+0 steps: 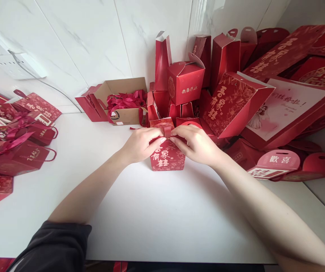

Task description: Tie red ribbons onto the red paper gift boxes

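A red gift box [169,164] with gold characters stands upright on the white table, its patterned front facing me. Across its top runs a dark red ribbon [167,131], folded in a small loop, with a loose end showing behind my left hand. My left hand [144,144] pinches the ribbon from the left, thumb on the front of the box top. From the other side my right hand [194,144] pinches it too, thumb and fingertips nearly meeting those of the left. The fingers hide parts of the ribbon and the upper box.
Behind the hands is an open cardboard box [127,116] of red ribbons [128,101]. Many red gift boxes [186,83] are piled behind and to the right. At the left lie ribboned red boxes [17,156]. A cable [49,85] hangs from a wall socket [20,65].
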The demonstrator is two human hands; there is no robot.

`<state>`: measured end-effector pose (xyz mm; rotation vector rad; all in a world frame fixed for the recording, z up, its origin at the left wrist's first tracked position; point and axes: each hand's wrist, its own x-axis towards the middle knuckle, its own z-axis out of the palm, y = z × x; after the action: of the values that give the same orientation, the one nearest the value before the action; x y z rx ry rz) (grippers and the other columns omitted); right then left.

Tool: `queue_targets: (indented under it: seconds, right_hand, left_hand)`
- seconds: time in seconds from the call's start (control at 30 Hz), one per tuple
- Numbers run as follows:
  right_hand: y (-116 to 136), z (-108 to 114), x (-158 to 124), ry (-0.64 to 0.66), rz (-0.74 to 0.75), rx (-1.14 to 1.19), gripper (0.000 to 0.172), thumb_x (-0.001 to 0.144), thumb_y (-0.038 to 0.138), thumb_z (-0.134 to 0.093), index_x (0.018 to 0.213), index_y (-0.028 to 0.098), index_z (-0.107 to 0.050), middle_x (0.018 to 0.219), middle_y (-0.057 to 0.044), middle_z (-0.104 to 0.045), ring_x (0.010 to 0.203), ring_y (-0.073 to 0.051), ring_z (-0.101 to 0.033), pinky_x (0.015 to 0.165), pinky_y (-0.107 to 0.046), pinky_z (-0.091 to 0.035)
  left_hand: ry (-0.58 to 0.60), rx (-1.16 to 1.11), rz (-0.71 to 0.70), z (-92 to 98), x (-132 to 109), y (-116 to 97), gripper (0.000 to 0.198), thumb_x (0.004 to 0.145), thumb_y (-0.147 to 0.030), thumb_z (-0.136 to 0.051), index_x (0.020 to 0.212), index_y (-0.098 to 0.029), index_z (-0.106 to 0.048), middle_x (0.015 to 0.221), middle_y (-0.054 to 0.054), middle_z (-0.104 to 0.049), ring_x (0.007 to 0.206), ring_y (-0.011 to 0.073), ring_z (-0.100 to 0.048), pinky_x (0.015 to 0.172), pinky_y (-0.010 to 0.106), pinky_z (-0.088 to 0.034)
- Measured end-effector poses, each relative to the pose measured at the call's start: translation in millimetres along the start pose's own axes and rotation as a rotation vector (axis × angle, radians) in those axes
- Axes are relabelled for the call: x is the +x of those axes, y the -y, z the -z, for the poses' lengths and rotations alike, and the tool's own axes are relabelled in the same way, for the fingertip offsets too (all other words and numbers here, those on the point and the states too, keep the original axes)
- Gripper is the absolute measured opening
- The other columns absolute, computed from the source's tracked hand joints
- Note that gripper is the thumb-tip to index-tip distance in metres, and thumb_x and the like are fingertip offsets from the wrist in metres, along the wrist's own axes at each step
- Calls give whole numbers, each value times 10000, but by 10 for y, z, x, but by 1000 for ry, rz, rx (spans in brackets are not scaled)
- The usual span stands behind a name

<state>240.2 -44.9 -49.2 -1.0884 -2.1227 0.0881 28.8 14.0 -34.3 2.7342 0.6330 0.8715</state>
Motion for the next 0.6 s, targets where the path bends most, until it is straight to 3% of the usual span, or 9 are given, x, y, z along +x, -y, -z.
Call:
queue_targets:
  seconds: [0.23, 0.4, 0.6]
  right_hand:
    - [31, 27, 22, 44, -73, 133, 132, 941, 143, -472, 860, 181, -569, 777, -20, -585, 659, -150, -472, 648, -277, -378]
    - [9, 12, 13, 23, -100, 238, 36, 914, 205, -561, 920, 188, -592, 847, -19, -626, 725, -154, -529, 680, -264, -406]
    - [26, -51, 11, -42, -108, 216, 54, 907, 226, -573, 865, 192, -568, 817, -24, -612, 721, -168, -538, 689, -281, -413]
  left_hand:
    - [-6, 51, -58, -11, -4, 36, 212, 920, -214, -531, 711, -181, -519, 615, -30, -519, 575, 115, -414, 597, 267, -360]
    - [-8, 38, 0, -15, -3, 10, 158, 912, -251, -541, 778, -185, -592, 627, -24, -576, 578, 123, -447, 610, 275, -368]
    - [4, 6, 15, -14, -3, -5, 181, 918, -266, -527, 765, -188, -583, 642, -16, -582, 588, 125, -463, 606, 266, -380]
